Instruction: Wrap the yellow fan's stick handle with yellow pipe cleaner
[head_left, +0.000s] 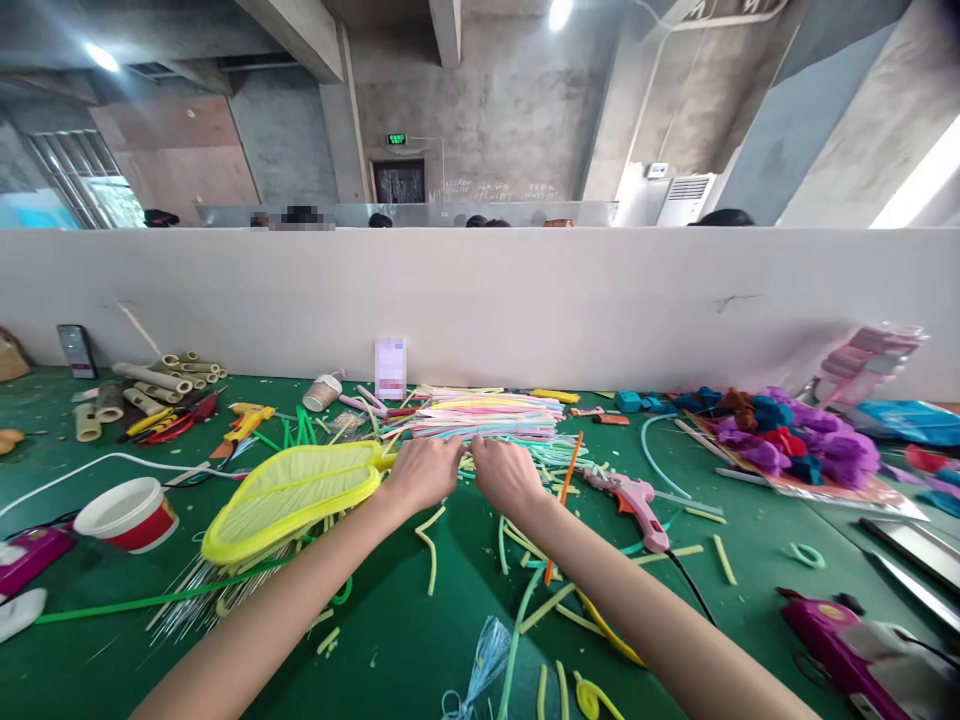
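My left hand [424, 468] is closed at the narrow end of a yellow leaf-shaped piece [296, 495], which has a thick fuzzy rim and thin cloth stretched inside. The piece reaches out to the left, tilted above a bunch of thin wires [199, 600]. Right beside it, my right hand [508, 476] is closed too, knuckles up and fingertips almost meeting those of the left. Whatever lies between the right fingers is hidden. Just beyond both hands is a pile of pink, white and yellow fuzzy craft stems [487, 412].
A pink glue gun [637, 505] and scattered stem offcuts lie to the right. On the left are a paper cup [127, 515], a yellow glue gun [247, 422] and bamboo pieces [154, 380]. Purple fuzzy bundles [825, 440] sit far right. A white partition [480, 300] borders the table.
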